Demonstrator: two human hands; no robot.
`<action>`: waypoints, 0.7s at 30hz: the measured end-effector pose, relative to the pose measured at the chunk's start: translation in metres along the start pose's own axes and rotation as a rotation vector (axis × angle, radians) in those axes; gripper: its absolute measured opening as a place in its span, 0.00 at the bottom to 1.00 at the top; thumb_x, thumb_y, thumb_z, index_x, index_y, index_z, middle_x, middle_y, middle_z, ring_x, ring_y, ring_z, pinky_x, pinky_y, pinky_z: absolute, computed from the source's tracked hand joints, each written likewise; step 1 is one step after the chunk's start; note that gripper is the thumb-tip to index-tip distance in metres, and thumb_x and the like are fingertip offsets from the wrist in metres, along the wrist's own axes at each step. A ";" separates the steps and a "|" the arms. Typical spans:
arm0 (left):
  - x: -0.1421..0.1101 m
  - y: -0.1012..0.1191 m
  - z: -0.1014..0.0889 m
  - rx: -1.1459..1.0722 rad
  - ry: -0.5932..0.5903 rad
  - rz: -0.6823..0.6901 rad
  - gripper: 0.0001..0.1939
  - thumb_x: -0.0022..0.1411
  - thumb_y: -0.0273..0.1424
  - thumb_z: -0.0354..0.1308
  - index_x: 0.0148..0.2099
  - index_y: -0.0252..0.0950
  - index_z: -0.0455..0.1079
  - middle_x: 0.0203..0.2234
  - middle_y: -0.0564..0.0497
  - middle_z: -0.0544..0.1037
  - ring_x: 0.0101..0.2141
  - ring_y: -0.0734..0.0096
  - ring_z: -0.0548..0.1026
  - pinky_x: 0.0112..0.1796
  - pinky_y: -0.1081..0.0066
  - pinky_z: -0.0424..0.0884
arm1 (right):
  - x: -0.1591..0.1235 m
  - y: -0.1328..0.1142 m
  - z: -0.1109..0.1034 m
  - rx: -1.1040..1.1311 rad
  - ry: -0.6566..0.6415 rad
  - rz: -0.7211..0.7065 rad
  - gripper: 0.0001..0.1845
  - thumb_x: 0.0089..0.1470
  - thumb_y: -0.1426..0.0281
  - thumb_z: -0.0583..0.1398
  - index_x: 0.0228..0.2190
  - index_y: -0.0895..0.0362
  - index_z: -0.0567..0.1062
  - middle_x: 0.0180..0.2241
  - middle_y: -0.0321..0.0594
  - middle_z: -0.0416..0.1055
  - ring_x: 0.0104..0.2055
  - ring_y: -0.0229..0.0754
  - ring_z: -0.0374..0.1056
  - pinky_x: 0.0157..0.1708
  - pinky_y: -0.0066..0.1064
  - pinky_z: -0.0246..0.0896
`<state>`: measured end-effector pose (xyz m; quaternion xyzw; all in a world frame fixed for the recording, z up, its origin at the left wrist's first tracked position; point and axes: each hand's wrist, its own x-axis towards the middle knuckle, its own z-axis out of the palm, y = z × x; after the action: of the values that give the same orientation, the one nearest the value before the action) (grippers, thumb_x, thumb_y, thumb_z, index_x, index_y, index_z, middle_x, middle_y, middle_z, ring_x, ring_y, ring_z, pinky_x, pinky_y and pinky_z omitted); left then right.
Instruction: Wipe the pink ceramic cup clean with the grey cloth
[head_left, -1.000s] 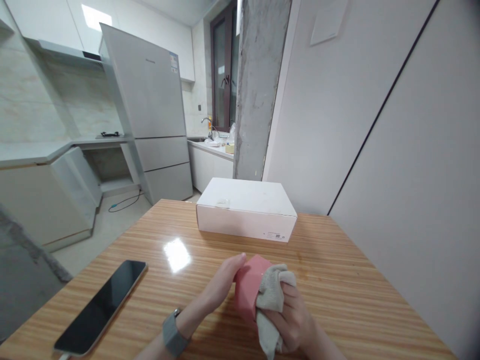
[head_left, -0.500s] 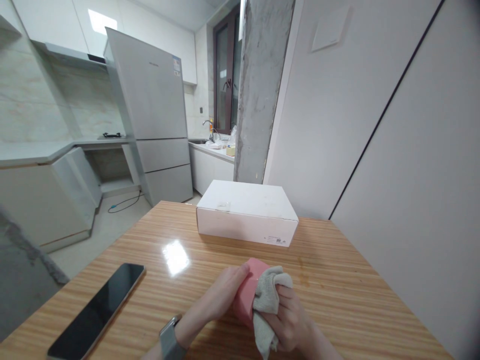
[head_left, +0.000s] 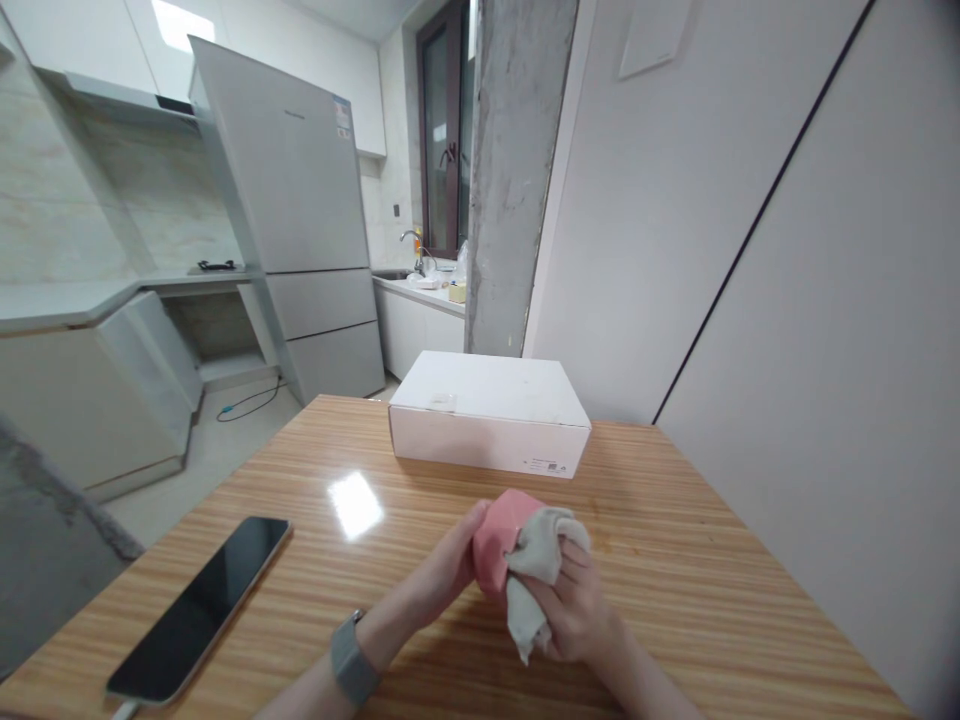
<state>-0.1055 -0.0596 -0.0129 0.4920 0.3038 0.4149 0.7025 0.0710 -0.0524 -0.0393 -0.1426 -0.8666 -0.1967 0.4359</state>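
Behind grey cloth (head_left: 537,552), pink object (head_left: 496,545) partly hidden.

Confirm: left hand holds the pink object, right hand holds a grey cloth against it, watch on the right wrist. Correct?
No: the watch is on the left wrist, as the head view shows. The rest stands: the left hand holds the pink object and the right hand holds a grey cloth against it.
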 end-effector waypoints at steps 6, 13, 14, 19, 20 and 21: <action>0.000 -0.005 -0.012 -0.122 0.138 -0.164 0.31 0.59 0.54 0.49 0.43 0.29 0.74 0.36 0.43 0.80 0.45 0.58 0.73 0.53 0.62 0.61 | 0.014 -0.018 0.005 0.130 -0.002 -0.179 0.13 0.55 0.78 0.51 0.35 0.67 0.75 0.26 0.46 0.75 0.28 0.44 0.71 0.34 0.35 0.65; -0.001 0.008 -0.010 0.413 0.034 0.046 0.26 0.64 0.49 0.46 0.43 0.33 0.75 0.43 0.49 0.79 0.45 0.60 0.72 0.51 0.65 0.61 | 0.011 -0.004 -0.001 0.176 -0.011 -0.094 0.20 0.60 0.67 0.47 0.36 0.63 0.75 0.28 0.46 0.76 0.31 0.45 0.72 0.35 0.38 0.65; -0.001 0.008 -0.010 0.445 0.063 0.061 0.26 0.64 0.48 0.46 0.42 0.33 0.76 0.42 0.48 0.79 0.44 0.61 0.72 0.49 0.65 0.63 | 0.010 -0.002 -0.001 0.173 -0.015 -0.084 0.19 0.59 0.67 0.47 0.36 0.63 0.75 0.28 0.46 0.76 0.31 0.45 0.72 0.34 0.37 0.64; -0.002 0.001 -0.009 0.391 0.147 0.111 0.23 0.63 0.46 0.50 0.44 0.32 0.74 0.40 0.47 0.79 0.43 0.60 0.71 0.47 0.64 0.64 | 0.003 0.006 -0.001 0.080 -0.005 0.022 0.17 0.57 0.68 0.49 0.36 0.61 0.75 0.27 0.45 0.76 0.31 0.47 0.71 0.37 0.41 0.64; -0.003 -0.001 -0.009 0.326 0.124 0.112 0.22 0.62 0.45 0.52 0.46 0.33 0.73 0.41 0.47 0.78 0.45 0.59 0.71 0.49 0.64 0.63 | 0.002 0.007 -0.001 0.054 0.019 0.051 0.17 0.57 0.67 0.49 0.36 0.60 0.75 0.28 0.46 0.76 0.33 0.48 0.71 0.38 0.43 0.64; -0.003 -0.002 -0.008 0.248 0.090 0.112 0.21 0.61 0.43 0.54 0.50 0.34 0.72 0.44 0.47 0.77 0.48 0.58 0.69 0.51 0.63 0.62 | 0.000 0.007 -0.001 0.030 0.047 0.088 0.17 0.57 0.66 0.49 0.37 0.59 0.75 0.30 0.47 0.76 0.34 0.49 0.71 0.39 0.44 0.64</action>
<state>-0.1129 -0.0590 -0.0173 0.5719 0.3562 0.4344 0.5978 0.0744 -0.0466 -0.0369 -0.1696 -0.8517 -0.1676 0.4667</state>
